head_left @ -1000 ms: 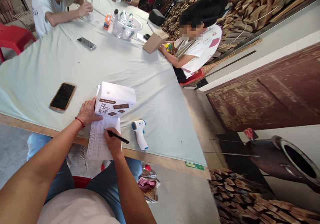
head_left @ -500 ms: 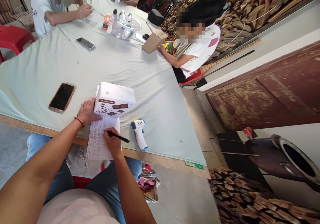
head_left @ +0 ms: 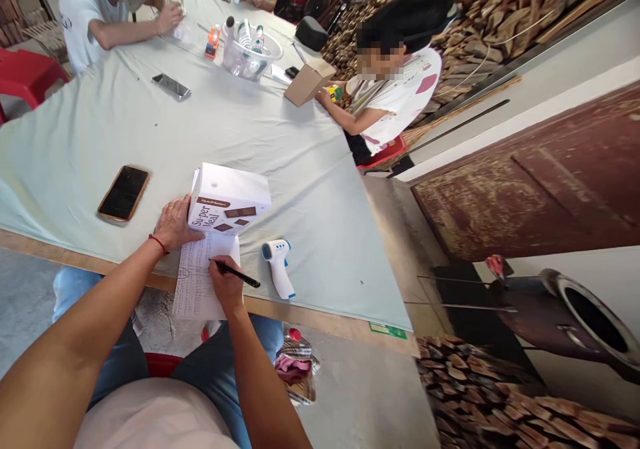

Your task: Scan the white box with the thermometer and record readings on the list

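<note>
My right hand [head_left: 227,283] is closed around a black pen [head_left: 242,275], its tip touching a sheet of handwritten paper [head_left: 196,289]. The paper hangs slightly over the table's near edge. My left hand [head_left: 174,223] grips the lower left corner of a white "Super Meal" box [head_left: 233,189], the thumb along its front bottom edge and the other fingers partly hidden at its side. That box stands on the upper part of the paper. A white and blue infrared thermometer [head_left: 278,269] lies right of my right hand. Left of my left hand lies a phone [head_left: 124,193] in a brown case.
A pale cloth covers the table [head_left: 320,235]. Farther back are a second phone [head_left: 171,85], a clear basin [head_left: 250,62] of bottles, an orange item [head_left: 212,42] and a cardboard box [head_left: 309,82]. Several people sit around the table. Stacked firewood [head_left: 480,389] lies at the right.
The pen and my right hand have shifted very slightly right on the paper. My left hand and the box have stayed in place.
</note>
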The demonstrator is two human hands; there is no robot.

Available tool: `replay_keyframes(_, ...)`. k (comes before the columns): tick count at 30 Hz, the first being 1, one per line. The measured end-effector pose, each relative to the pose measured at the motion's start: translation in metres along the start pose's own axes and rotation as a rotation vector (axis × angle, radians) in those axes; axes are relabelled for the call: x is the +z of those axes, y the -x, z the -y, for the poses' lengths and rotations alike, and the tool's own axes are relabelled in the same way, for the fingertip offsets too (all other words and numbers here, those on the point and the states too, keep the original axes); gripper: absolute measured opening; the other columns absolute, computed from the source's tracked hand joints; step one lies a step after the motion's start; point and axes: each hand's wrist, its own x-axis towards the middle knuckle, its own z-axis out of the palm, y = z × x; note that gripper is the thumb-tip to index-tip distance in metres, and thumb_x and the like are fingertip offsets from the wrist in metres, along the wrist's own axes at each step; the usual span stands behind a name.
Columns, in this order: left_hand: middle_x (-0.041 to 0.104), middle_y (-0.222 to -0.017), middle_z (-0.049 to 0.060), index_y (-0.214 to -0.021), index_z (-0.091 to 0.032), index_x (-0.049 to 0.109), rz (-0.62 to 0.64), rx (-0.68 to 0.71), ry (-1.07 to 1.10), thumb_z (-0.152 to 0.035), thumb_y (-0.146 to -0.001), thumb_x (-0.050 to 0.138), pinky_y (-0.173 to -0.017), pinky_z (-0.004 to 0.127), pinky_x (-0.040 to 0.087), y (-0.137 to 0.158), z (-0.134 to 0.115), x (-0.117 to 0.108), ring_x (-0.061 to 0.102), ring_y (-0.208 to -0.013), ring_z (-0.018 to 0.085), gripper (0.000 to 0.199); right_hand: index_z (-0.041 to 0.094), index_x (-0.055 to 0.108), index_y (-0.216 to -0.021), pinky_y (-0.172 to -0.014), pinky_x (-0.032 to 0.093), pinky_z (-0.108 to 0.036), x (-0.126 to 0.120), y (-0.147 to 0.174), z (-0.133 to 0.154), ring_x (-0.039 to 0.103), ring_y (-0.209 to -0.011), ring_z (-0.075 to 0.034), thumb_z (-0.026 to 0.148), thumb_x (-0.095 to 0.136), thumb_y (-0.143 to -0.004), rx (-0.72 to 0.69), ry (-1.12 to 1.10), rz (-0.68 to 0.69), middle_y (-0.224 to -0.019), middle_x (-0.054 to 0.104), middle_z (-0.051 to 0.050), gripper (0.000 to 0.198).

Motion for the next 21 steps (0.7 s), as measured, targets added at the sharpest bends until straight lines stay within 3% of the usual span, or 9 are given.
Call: replay_keyframes(21, 0.049, -0.146, 0.019, -0.149, -0.015, 0.031, -0.029, 0.027, 0.025, -0.043, -0.057, 0.085, -0.117, 0.052, 0.032, -0.0008, 0.0047, 0.0044, 0.043, -0.138, 0.037, 0.111, 0.022, 0.061, -0.069, -0.065, 0.049, -0.029, 0.0005, 0.0006, -0.0003, 0.056, -0.061, -0.015, 0.035, 0.055, -0.073, 0.023, 0.013, -0.001, -0.063, 0.063, 0.002, 0.015)
